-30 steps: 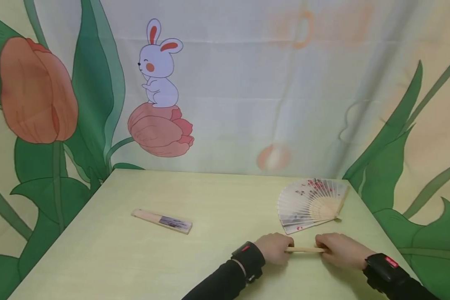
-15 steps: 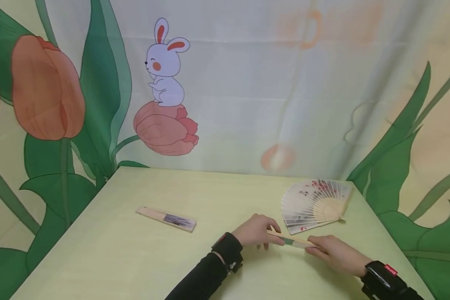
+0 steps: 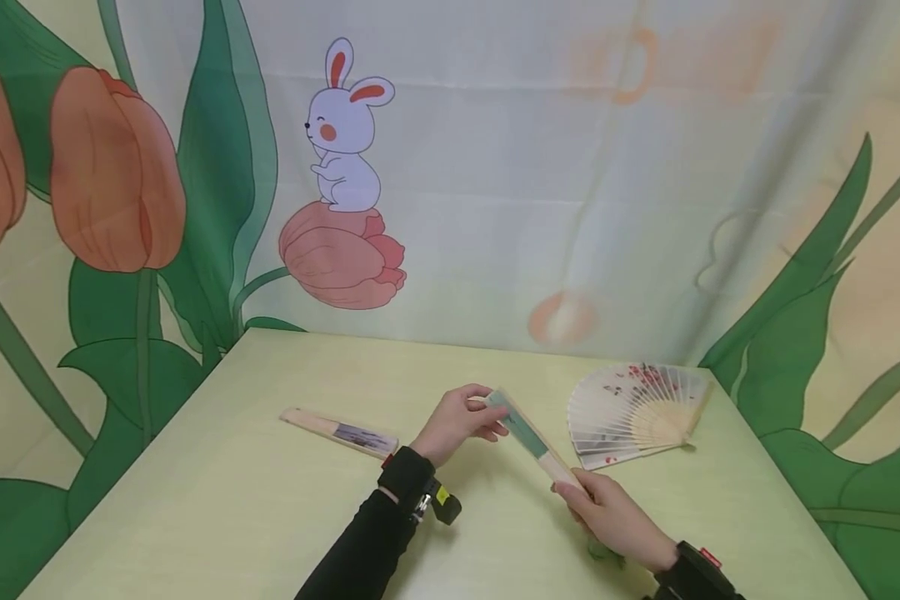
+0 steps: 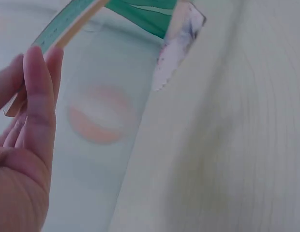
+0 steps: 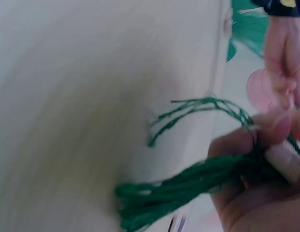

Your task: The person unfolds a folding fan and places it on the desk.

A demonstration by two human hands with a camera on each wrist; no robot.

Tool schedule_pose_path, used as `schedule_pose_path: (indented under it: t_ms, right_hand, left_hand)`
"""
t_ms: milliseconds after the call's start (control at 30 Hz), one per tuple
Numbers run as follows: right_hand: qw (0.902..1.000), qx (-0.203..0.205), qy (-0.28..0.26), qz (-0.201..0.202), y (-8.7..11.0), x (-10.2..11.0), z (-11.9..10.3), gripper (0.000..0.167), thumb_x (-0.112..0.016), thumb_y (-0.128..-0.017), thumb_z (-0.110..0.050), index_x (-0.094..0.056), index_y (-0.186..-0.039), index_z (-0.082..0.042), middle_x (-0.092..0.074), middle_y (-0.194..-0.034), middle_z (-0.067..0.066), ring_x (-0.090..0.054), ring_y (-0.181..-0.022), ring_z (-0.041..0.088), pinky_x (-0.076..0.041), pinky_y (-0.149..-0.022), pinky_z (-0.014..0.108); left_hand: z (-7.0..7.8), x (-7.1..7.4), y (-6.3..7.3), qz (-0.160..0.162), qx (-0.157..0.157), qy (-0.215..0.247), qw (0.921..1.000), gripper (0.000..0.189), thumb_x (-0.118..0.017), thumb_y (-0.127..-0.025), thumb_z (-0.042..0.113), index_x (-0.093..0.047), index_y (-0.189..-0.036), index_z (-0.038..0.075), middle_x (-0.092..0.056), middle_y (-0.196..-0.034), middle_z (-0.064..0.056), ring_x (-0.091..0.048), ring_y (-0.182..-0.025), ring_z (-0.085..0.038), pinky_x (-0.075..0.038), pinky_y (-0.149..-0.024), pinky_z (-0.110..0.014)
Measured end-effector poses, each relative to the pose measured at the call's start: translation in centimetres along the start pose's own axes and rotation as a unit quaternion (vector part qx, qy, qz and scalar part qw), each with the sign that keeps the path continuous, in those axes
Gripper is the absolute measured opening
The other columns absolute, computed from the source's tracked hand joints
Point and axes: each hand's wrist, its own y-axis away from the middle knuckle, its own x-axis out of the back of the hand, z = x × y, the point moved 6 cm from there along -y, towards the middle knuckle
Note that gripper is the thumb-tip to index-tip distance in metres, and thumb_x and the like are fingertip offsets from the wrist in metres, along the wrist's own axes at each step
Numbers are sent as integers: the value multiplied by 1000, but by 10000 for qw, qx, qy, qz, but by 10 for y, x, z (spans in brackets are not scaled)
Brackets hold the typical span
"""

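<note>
A folded hand fan (image 3: 527, 435), with a green leaf and pale wooden sticks, is held slanted above the table between both hands. My left hand (image 3: 452, 423) pinches its upper end between thumb and fingers; the left wrist view shows these fingers (image 4: 39, 92) at the fan's tip. Lower down, my right hand (image 3: 621, 518) grips the handle end. From that hand hangs a green tassel (image 5: 184, 186), its loose cord looping beside it. To the right lies a spread fan (image 3: 607, 408) with red blossoms on white. Left of my left hand rests another folded fan (image 3: 337, 429).
The pale yellow table (image 3: 217, 508) has its back edge against a hanging cloth (image 3: 480, 167) printed with tulips and a rabbit. Black bands with small cameras sit on both wrists.
The held fan has turned from nearly level to steeply slanted, showing its green leaf. My left hand has moved left and up with the upper end. The head view has shifted slightly.
</note>
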Motion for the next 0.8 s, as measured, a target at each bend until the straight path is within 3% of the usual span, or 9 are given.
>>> schedule_pose_path:
  t_ms: [133,300,600,800]
  right_hand:
    - [9983,-174,-503,226,-13,-13,-8,42,-49,-112,-26,-58,-128,12,-48,-71,0,-39,-51,5,-35,-46,19]
    - [9932,-182,-964,619,-36,-28,-26,41,-51,-111,-24,-57,-126,14,-50,-72,0,-41,-51,7,-38,-47,19]
    - [9801,-19,-1421,1387,-76,-39,-60,24,-57,-109,-18,-63,-104,6,-52,-67,4,-44,-47,11,-39,-44,21]
    - [9759,39,-1459,1620,-95,-44,-76,23,-57,-107,-14,-62,-94,4,-51,-66,3,-41,-46,10,-36,-42,21]
  left_hand:
    - [-2,7,0,389,15,310,9988,24,-70,-101,11,-64,-116,-7,-78,-95,-12,-77,-83,-17,-63,-77,-28]
    - [-3,6,-2,493,-6,541,9973,18,-67,-102,10,-66,-109,-7,-77,-90,-7,-74,-80,-13,-62,-75,-26]
    - [3,10,-1,823,-29,229,9963,33,-65,-105,21,-69,-120,-8,-76,-93,-7,-72,-81,-11,-62,-83,-31]
    - [9,20,2,1022,-56,127,9947,38,-62,-107,27,-69,-122,-8,-74,-93,-6,-72,-81,-11,-62,-84,-32]
